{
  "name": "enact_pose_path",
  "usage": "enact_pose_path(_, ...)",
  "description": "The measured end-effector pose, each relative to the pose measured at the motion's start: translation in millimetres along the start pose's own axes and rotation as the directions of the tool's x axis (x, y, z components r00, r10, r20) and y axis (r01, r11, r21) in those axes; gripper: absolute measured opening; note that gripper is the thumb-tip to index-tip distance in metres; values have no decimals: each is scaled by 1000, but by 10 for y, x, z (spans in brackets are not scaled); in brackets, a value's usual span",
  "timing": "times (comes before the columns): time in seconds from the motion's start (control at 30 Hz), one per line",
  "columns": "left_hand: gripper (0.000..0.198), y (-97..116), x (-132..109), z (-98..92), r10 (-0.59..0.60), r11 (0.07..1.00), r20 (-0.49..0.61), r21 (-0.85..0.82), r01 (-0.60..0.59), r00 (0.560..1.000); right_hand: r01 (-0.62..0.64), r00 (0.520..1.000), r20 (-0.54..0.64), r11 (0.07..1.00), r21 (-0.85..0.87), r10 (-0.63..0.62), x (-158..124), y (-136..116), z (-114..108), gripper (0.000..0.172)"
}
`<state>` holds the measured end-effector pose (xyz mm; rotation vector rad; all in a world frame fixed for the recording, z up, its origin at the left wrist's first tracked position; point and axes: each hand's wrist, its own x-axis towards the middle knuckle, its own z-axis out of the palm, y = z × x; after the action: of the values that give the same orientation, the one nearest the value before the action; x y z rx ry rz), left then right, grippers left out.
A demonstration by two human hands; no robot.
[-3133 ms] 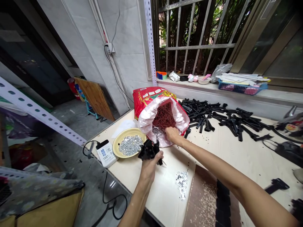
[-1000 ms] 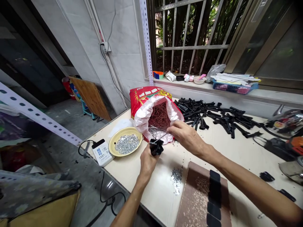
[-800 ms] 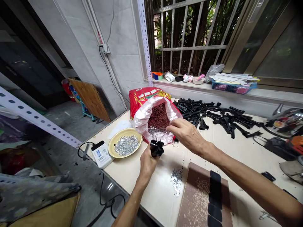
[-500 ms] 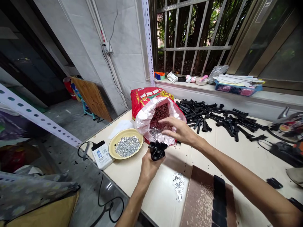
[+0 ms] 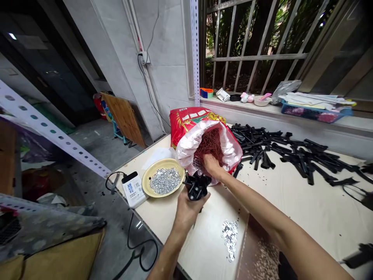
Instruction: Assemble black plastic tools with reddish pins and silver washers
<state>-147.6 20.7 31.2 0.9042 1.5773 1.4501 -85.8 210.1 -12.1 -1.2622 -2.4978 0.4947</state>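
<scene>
My left hand (image 5: 186, 212) is closed around a bundle of black plastic parts (image 5: 197, 186), held upright in front of the bag. My right hand (image 5: 212, 166) reaches into the mouth of a red bag (image 5: 182, 120) with a rolled-back white lining. Its fingers are sunk among many thin reddish-brown screw-like rods (image 5: 210, 140), so their grip is hidden. Left of the bag, a yellow bowl (image 5: 145, 186) contains small silvery metal pieces (image 5: 165, 181). Flat silvery washers (image 5: 230, 238) lie in a loose patch on the table, below and right of my left hand.
Many long black plastic parts (image 5: 303, 155) are heaped at the back right. A white box-shaped device (image 5: 134, 189) with a cable stands at the table's left edge. My right forearm passes over a brown board (image 5: 247, 252). A blue basket (image 5: 314, 111) sits on the windowsill.
My right hand has gone from hovering, fingers spread, at the bag's mouth to down among the rods. My left hand still holds the black parts. The view has turned slightly left.
</scene>
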Motion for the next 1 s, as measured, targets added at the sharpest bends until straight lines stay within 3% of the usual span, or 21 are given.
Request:
enact_pose_path(0.13,38,-158,86,-38,-53,993,13,-107,54,999,44,993,-117,993,113,-31,-98,-26,-231,24)
enact_pose_path(0.2,37,-233,119,-45,-37,993,-1,-113,36,999,122,974,-220,948,293,-57,-241,-87,-429,36)
enact_pose_path(0.23,35,-256,126,-39,-23,993,4,-111,24,1000,184,960,-273,884,429,-67,-336,-131,-541,44)
enact_pose_path(0.3,32,-258,120,-4,4,993,30,-116,-1,1000,305,936,-343,656,691,-74,-554,-237,-769,55)
enact_pose_path(0.37,31,-209,92,58,29,991,65,-131,-20,997,353,931,-356,442,824,-80,-770,-351,-969,52)
enact_pose_path(0.47,30,-95,37,173,52,990,115,-135,-36,992,360,932,-354,306,881,-78,-1021,-479,-1151,40)
enact_pose_path(0.53,29,-35,7,242,43,992,140,-119,-26,989,362,931,-355,313,878,-81,-1128,-516,-1187,38)
enact_pose_path(0.67,26,22,-26,343,-40,994,175,-97,58,984,406,911,-388,457,792,-136,-1244,-502,-1146,32)
enact_pose_path(0.87,33,124,-53,445,-55,988,182,-132,80,982,487,868,-420,622,614,-265,-1298,-385,-1148,16)
enact_pose_path(0.93,37,163,-58,464,-109,977,160,-167,135,981,466,867,-455,656,594,-204,-1311,-300,-1148,26)
enact_pose_path(1.0,42,184,-51,485,-148,959,128,-225,174,981,354,902,-430,651,672,-47,-1339,-207,-1082,38)
